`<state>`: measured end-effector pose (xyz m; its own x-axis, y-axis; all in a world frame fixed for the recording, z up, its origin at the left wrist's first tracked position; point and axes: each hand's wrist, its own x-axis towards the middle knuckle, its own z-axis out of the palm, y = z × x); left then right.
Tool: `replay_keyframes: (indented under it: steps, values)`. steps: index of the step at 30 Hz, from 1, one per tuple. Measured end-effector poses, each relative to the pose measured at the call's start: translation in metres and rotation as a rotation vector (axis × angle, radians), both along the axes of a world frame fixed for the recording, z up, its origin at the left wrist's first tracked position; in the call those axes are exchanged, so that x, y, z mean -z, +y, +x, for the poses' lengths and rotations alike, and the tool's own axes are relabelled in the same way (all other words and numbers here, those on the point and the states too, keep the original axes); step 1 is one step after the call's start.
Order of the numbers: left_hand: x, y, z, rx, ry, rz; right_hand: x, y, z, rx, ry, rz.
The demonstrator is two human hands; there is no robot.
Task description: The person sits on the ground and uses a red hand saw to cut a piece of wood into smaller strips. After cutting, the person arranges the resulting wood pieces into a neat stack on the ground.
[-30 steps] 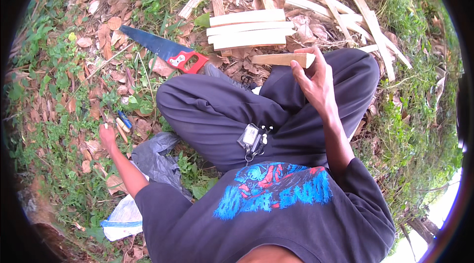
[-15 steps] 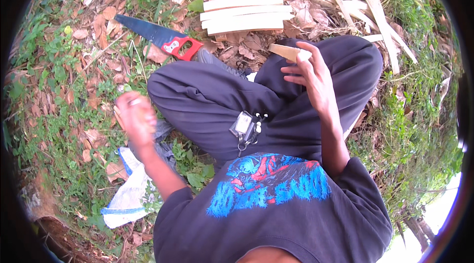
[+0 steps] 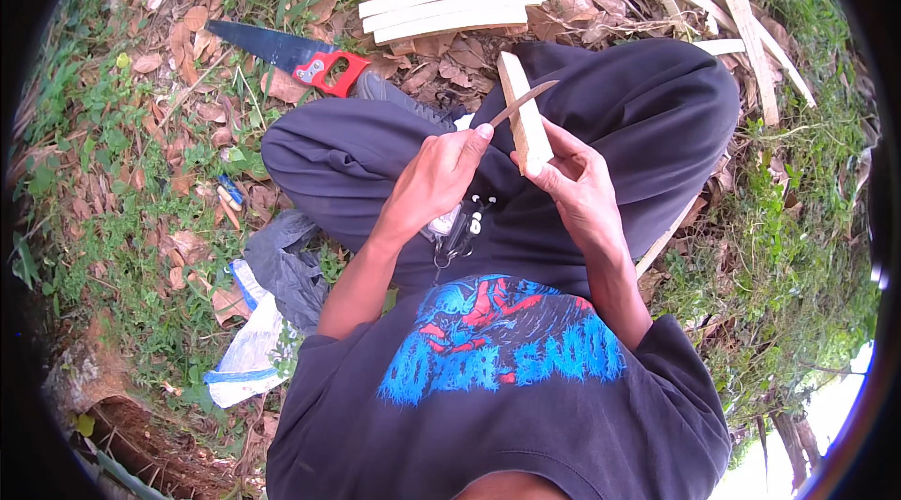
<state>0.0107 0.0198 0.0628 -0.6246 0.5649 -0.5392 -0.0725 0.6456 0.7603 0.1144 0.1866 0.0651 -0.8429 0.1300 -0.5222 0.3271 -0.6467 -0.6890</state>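
My left hand (image 3: 434, 172) is closed around the handle of a knife (image 3: 531, 102), hiding the handle. Its narrow, brownish, slightly curved blade points up and to the right. It crosses a short, pale wooden block (image 3: 531, 138) at a slant. My right hand (image 3: 582, 183) grips the block's lower end between thumb and fingers, and the block's upper end leans away to the left. Both hands are close together above my crossed legs.
Several cut wooden pieces (image 3: 446, 0) lie side by side beyond my legs, with long strips (image 3: 741, 22) at the far right. A red-handled saw (image 3: 282, 50) rests on leafy ground at left. Nearer are small wooden-handled items (image 3: 228, 200), a grey bag (image 3: 286, 265) and a white sack (image 3: 246, 350).
My left hand has come from the left, beside my knee, to the middle and now holds the knife against the wood. My right hand has lowered and turned the wooden block more upright.
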Motion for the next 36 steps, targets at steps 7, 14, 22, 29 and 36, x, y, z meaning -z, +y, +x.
replay_keyframes:
  steps: [7,14,22,29,36]
  values:
    - [0.001,0.010,-0.006,0.089,-0.024,-0.075,-0.004,0.017,-0.003,-0.052,-0.005,-0.076]
    - [0.061,0.013,-0.025,0.142,0.180,-0.190,0.002,0.018,0.003,-0.116,0.058,-0.067]
    - [0.035,0.021,-0.016,0.078,-0.095,-0.200,-0.003,0.021,0.000,0.326,0.000,-0.344]
    - [0.015,0.021,0.010,-0.032,-0.245,-0.129,0.008,0.006,-0.001,0.183,-0.102,0.009]
    - [0.016,0.022,0.014,0.020,-0.121,-0.135,0.009,-0.001,-0.005,0.110,-0.188,0.238]
